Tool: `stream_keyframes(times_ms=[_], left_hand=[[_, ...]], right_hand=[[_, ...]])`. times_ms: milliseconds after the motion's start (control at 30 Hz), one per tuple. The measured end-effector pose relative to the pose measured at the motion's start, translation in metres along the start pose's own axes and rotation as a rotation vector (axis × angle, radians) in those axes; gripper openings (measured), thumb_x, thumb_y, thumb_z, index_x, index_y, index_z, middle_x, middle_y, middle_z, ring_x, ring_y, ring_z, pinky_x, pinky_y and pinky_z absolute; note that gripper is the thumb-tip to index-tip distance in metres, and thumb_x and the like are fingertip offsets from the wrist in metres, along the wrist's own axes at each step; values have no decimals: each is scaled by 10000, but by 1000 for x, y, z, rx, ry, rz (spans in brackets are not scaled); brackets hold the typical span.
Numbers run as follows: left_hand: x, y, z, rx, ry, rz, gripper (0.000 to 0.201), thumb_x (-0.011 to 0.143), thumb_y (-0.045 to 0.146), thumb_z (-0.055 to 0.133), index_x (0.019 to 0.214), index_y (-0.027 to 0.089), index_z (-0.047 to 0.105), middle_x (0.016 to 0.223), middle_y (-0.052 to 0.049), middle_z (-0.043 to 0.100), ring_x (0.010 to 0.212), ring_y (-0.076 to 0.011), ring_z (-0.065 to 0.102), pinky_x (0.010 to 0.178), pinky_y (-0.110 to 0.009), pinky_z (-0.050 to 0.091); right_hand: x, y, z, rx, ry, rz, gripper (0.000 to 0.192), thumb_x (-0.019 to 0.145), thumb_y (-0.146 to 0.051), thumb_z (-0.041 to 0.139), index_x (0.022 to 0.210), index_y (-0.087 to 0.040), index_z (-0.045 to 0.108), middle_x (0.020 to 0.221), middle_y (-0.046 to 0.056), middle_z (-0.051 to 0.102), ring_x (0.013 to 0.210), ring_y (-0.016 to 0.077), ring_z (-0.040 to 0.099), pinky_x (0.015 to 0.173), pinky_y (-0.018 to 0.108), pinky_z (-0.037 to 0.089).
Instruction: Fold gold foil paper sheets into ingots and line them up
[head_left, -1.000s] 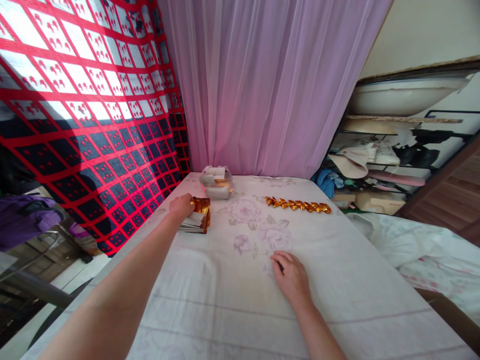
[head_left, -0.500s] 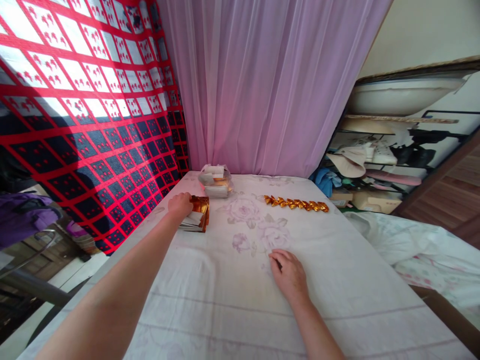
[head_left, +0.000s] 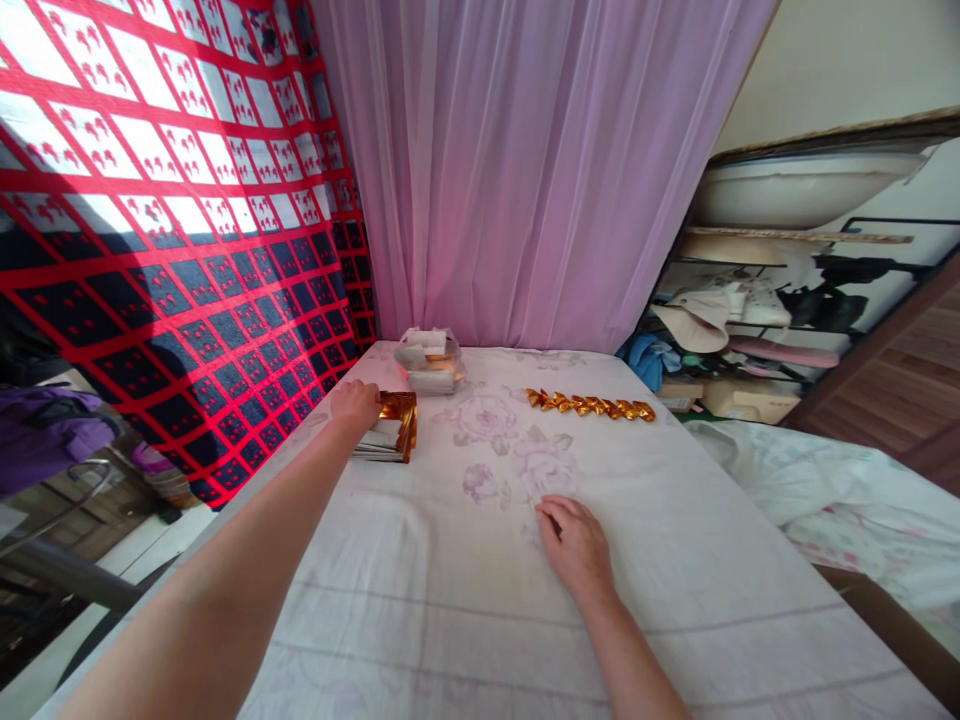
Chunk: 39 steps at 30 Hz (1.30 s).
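Observation:
A stack of gold foil paper sheets, with pale grey-white parts showing, lies on the left of the cloth-covered table. My left hand reaches to its left edge, fingers bent down and closed on the sheets; the fingertips are partly hidden. My right hand rests on the cloth near the middle, fingers curled together with nothing visible in them. Farther back on the right lies a row of folded gold foil pieces, joined end to end or touching, apart from both hands.
Behind the stack sits a clear plastic bag with papery packets inside. A purple curtain hangs at the table's far edge, and a red checked cloth on the left. To the right stands a rack with shoes, a hat and a white basin.
My left hand has shifted very slightly left along the stack's edge. The right hand stays in place, and the view has moved a little.

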<state>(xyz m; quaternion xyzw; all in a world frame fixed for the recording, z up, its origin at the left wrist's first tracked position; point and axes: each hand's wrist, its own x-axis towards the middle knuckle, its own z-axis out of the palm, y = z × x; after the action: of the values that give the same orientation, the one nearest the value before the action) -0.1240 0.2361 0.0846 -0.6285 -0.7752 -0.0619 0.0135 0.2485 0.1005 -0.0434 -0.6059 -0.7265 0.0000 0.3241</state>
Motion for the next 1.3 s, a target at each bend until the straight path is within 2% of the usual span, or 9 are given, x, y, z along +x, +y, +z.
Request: stream_keyframes(times_ms=[233, 300, 533, 633, 733, 833, 933, 1133, 1300], left_hand=[[-7, 7, -30, -13, 57, 54, 310, 930, 361, 607, 1178, 176, 611, 1196, -89, 630, 1053, -230, 623, 904, -446, 521], [-9, 11, -44, -23, 119, 86, 221, 914, 320, 594, 1077, 203, 686, 1069, -100, 710, 1056, -289, 640, 933, -436, 472], [-13, 46, -80, -108, 263, 260, 386, 951, 310, 404, 1251, 274, 645, 1201, -56, 696, 1103, -270, 633, 878, -326, 461], [-18, 68, -68, -147, 175, 358, 327, 927, 284, 469, 1167, 255, 689, 1081, -36, 731, 1007, -240, 667, 813, -288, 479], [-28, 87, -40, -161, 13, 501, 214, 921, 282, 550, 1065, 256, 706, 977, -7, 729, 909, -200, 675, 785, -275, 507], [-35, 100, -8, -157, -101, 586, 299, 945, 363, 586, 1169, 165, 609, 1159, -81, 637, 974, -202, 641, 839, -403, 554], [-33, 104, 14, -153, -132, 617, 307, 949, 354, 580, 1205, 184, 593, 1225, -91, 608, 1023, -212, 626, 867, -417, 550], [-25, 102, 33, -213, 65, 551, 369, 882, 218, 623, 1250, 244, 611, 1299, -94, 600, 1208, -282, 559, 1035, -444, 452], [-57, 94, 56, -305, 208, 481, 357, 887, 251, 574, 1233, 197, 641, 1300, -116, 613, 1181, -282, 586, 1048, -433, 442]], right_hand=[[0, -1, -1, -6, -2, 10, 270, 851, -195, 488, 860, -221, 757, 998, 57, 737, 931, 201, 661, 863, 317, 479], [0, 0, -1, -2, 3, 0, 270, 849, -188, 488, 856, -215, 756, 993, 60, 738, 927, 202, 662, 861, 320, 479], [0, 1, 1, 2, 31, -24, 255, 843, -167, 502, 845, -214, 753, 979, 61, 739, 912, 210, 668, 850, 328, 481], [0, 0, 2, 4, 45, -29, 245, 844, -167, 510, 841, -209, 751, 971, 63, 740, 907, 212, 669, 847, 329, 482], [0, 0, 2, 7, 46, -31, 239, 850, -171, 514, 841, -209, 749, 973, 61, 740, 907, 210, 668, 847, 325, 481], [0, -1, 1, 11, 41, -33, 233, 848, -168, 519, 838, -210, 748, 970, 59, 738, 902, 207, 665, 838, 320, 479], [0, -1, 0, 14, 46, -27, 226, 847, -167, 523, 830, -213, 744, 963, 57, 735, 893, 203, 660, 830, 318, 475], [-1, -3, 0, 27, 42, -4, 230, 843, -157, 520, 825, -218, 742, 955, 52, 734, 902, 201, 655, 842, 315, 468], [-1, -3, -1, 17, 48, -13, 231, 836, -158, 519, 825, -224, 740, 962, 50, 733, 899, 193, 654, 841, 305, 468]])
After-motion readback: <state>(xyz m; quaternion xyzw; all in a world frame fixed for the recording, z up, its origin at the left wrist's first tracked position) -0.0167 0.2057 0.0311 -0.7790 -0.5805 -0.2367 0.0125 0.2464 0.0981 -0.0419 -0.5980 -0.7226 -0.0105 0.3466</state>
